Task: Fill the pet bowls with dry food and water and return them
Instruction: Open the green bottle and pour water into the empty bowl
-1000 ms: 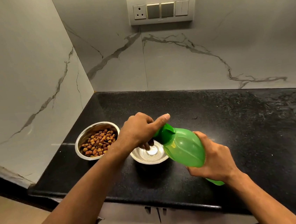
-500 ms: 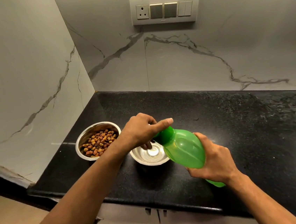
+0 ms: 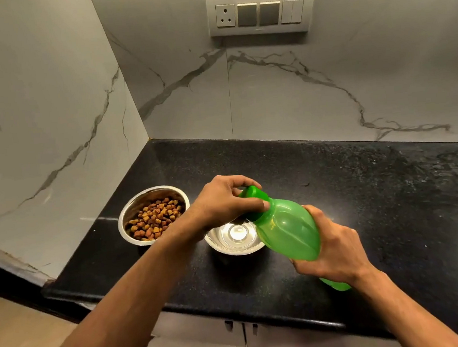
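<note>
My left hand [image 3: 225, 202] pinches the cap [image 3: 254, 199]; my right hand [image 3: 334, 249] grips the green bottle [image 3: 287, 232]. Next, I think, I uncap and pour into the empty bowl [image 3: 233, 239].

home kitchen: black granite counter [image 3: 336, 179], marble backsplash [image 3: 270, 90], switchboard [image 3: 261, 11].

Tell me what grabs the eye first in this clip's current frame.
The bright green bottle, tilted over the near edge of the black counter; the right hand holds its body and the left hand grips its cap. Beneath the cap sits a steel bowl without food; to its left, another bowl holds brown kibble.
</note>
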